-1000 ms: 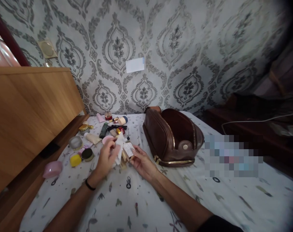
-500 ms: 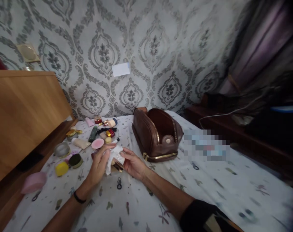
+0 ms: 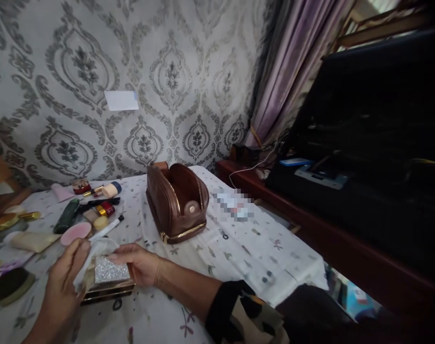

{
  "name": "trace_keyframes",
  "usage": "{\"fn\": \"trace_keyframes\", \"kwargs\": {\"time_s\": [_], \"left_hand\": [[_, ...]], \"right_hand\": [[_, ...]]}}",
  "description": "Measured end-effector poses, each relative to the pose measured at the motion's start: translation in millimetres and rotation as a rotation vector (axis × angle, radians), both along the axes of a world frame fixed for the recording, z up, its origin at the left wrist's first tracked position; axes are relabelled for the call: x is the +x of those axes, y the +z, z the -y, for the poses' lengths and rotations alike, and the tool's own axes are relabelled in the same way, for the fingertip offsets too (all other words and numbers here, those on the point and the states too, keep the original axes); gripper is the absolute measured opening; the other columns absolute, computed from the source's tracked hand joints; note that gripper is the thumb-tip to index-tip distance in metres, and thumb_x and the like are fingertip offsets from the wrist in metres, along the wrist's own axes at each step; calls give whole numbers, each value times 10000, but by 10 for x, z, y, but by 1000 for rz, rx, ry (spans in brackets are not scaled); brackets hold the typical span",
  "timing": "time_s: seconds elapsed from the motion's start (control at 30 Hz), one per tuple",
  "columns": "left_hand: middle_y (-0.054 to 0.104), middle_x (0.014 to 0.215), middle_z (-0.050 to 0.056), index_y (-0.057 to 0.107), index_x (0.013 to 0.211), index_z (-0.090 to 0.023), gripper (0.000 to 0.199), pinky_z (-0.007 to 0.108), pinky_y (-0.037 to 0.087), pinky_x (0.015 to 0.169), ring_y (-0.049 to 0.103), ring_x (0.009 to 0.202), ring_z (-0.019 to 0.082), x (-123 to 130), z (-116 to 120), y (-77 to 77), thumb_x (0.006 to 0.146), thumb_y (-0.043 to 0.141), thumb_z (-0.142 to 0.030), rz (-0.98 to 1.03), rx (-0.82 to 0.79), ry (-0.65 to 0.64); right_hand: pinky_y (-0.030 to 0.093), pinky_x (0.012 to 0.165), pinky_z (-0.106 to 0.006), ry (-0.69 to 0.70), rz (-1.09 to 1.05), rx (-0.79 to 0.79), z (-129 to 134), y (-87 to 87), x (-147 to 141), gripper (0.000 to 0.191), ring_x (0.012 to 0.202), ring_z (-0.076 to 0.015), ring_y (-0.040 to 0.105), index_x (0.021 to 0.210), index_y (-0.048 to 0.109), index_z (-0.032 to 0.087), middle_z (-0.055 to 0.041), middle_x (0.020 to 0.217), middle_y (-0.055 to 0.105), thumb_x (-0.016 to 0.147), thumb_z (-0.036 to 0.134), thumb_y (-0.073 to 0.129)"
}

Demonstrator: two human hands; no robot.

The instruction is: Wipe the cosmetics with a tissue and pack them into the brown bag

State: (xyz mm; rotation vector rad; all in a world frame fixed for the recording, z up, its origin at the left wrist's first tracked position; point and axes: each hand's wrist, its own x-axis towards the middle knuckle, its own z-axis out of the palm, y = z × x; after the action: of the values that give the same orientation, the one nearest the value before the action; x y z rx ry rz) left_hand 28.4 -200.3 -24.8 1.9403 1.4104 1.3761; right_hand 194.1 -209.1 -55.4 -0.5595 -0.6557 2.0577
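Observation:
Low over the cloth, my right hand (image 3: 142, 263) grips a box-shaped case (image 3: 112, 270) with a glittery silver top and gold edges; its exact kind I cannot make out. My left hand (image 3: 64, 273) is closed on a white wipe (image 3: 104, 245), which drapes over the case's left and far side. Just beyond the hands lie a round pink lid (image 3: 76, 233) and a white tube with a black cap (image 3: 108, 228). Further right, a brown leather toiletry bag (image 3: 163, 210) stands upright, unzipped, its dark inside showing.
Cosmetics crowd the left: a dark green tube (image 3: 67, 215), a beige tube (image 3: 31, 241), a foundation bottle (image 3: 112, 189), a red jar (image 3: 81, 185) and a round dark-topped container (image 3: 9, 285). A patterned cloth (image 3: 239, 267) covers the table. A dark red ledge (image 3: 310, 234) runs along the right.
My view has swung right, shifting the bag and cosmetics leftward. The case has turned so its glittery top faces me. The wipe has slid toward its far and left side.

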Motion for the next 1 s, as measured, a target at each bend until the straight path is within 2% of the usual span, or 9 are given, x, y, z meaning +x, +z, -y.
{"fn": "trace_keyframes", "kwargs": {"time_s": [0.1,0.17,0.3,0.4,0.5,0.6,0.73,0.87,1.0], "left_hand": [[642,734,-23,572,785,-308,314,312,502,608,606,704,221,13,-26,34,773,525,-618,38,-42,-11],[650,802,-14,590,823,-294,305,323,499,676,610,753,215,46,-29,72,831,486,-580,11,-41,-6],[697,903,50,638,910,-224,478,368,515,747,642,833,246,126,-27,103,863,431,-652,29,-102,-48],[727,933,92,666,965,-170,619,390,540,799,673,886,269,172,-32,68,850,417,-725,127,-182,-149],[720,1127,117,670,1117,-161,680,431,490,973,648,1089,308,178,-44,10,855,431,-741,216,-188,-228],[675,1256,141,639,1221,-163,722,445,448,1041,609,1184,317,147,-42,-19,862,419,-748,261,-171,-315],[636,1317,135,623,1267,-178,739,432,395,1101,563,1257,307,79,-24,11,862,406,-756,236,-105,-380],[623,1322,135,590,1307,-172,764,424,409,1085,556,1258,318,37,-20,65,828,478,-756,213,-59,-430],[694,1151,100,640,1171,-159,513,361,492,942,641,1063,266,65,-22,95,797,689,-506,122,-38,-320]], "right_hand": [[467,729,-261,-39,-25,-43,0,23,11,529,665,-109,613,869,700,133,19,755,693,414,249,945],[470,713,-252,-66,-39,-70,-13,25,24,597,654,-102,611,920,691,150,34,762,692,387,213,953],[495,716,-248,-104,-106,-46,-27,24,39,624,714,-116,648,990,692,160,23,817,721,431,250,955],[519,745,-253,-159,-135,-6,-27,28,37,548,751,-126,669,1021,697,166,15,838,742,534,274,925],[524,747,-249,-209,-147,29,-34,33,33,450,755,-134,680,1014,702,171,3,845,757,616,269,888],[521,737,-242,-239,-149,51,-25,57,25,385,718,-131,677,974,717,166,-7,828,760,637,264,876],[513,700,-240,-238,-115,90,12,125,10,321,670,-125,664,937,723,169,-3,793,757,671,285,859],[518,696,-241,-278,-115,70,23,165,-5,363,682,-129,671,950,729,173,-11,824,766,638,284,879],[523,715,-246,-353,-123,33,5,146,-9,463,746,-139,683,1030,725,195,-14,896,774,610,287,896]]}}
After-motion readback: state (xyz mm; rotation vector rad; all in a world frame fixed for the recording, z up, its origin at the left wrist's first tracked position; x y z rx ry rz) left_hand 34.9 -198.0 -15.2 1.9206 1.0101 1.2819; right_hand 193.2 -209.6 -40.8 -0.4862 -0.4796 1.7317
